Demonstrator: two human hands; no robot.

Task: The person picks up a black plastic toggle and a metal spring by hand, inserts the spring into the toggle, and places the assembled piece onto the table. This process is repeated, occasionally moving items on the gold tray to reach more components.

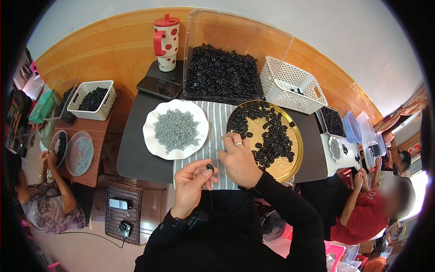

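My left hand (189, 187) is over the near edge of the table, pinching a small black plastic piece (210, 167) between thumb and fingers. My right hand (240, 161), with a ring on one finger, is by the left rim of a round gold tray (297, 156). Its fingers are bent together and their tips are partly hidden, so what they hold is unclear. Loose black oval pieces (274, 147) are spread over the tray. To the left, a white scalloped plate (152, 147) bears a heap of small grey screw-like parts (176, 129). A grey striped cloth (214, 122) lies between plate and tray.
Behind stands a clear bin (283, 43) of black pieces (222, 70), beside a white perforated basket (297, 97). A dotted tumbler (167, 43) and a phone (158, 87) are at the back left. Other people work at tables on the left (52, 195) and right (362, 204).
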